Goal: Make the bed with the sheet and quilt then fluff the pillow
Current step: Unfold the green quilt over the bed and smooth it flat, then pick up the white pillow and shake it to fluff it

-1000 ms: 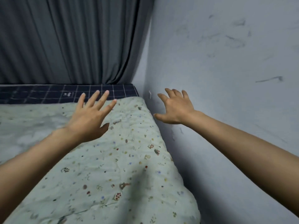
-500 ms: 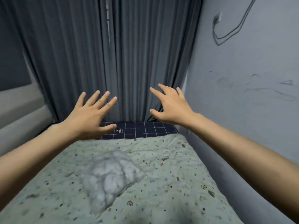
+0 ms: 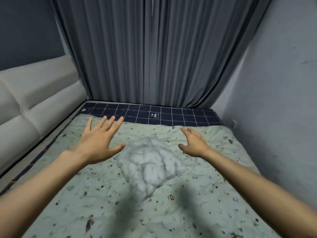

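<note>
Since half a second ago both hands sit lower in view, now over the quilt (image 3: 197,200) rather than before the curtain (image 3: 154,57); the left hand (image 3: 97,143) has its fingers straight and spread, the right hand (image 3: 193,143) reaches with fingers loosely extended, and neither holds anything. Between them the crumpled white pillow (image 3: 151,164) lies on the floral quilt, whose near edge is cut off by the frame. Beyond the quilt a strip of dark checked sheet (image 3: 171,115) shows, its small printed marks unreadable; whether either palm touches the quilt cannot be told.
</note>
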